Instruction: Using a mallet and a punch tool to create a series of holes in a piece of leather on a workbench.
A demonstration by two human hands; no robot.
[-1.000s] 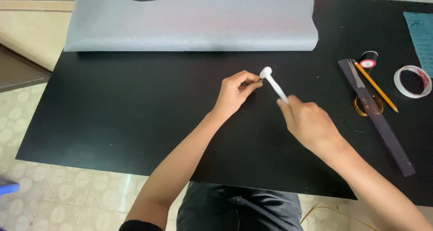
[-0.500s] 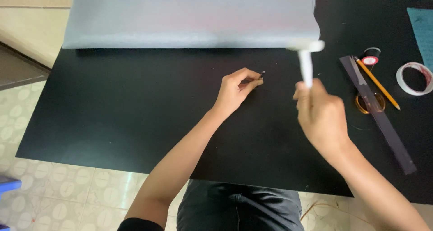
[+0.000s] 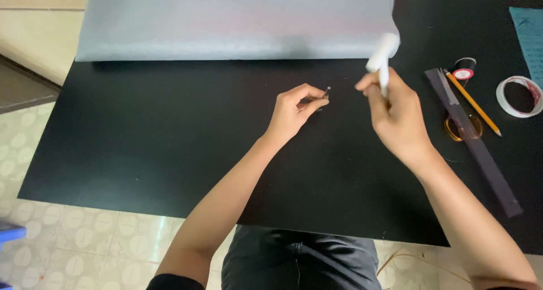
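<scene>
My left hand [image 3: 294, 110] rests on the black table [image 3: 169, 131] near its middle, fingers pinched on a tiny dark piece [image 3: 327, 90] whose tip pokes out toward the right. My right hand [image 3: 396, 112] hovers just to the right of it, gripping a white tube-shaped tool [image 3: 382, 55] that points up and away, blurred by motion. The two hands are apart, with a small gap between the tiny piece and the right hand's fingers.
A large grey folded sheet [image 3: 237, 21] covers the table's far side. At the right lie a long dark ruler [image 3: 475, 143], a yellow pencil [image 3: 472, 103], an amber ring [image 3: 462, 127], a small spool [image 3: 464, 69] and a roll of white tape [image 3: 519, 96]. A tiled floor lies to the left.
My right hand lifted the white tool away from the tiny piece, swung it right and upright, then came back slightly left. My left hand has stayed in place.
</scene>
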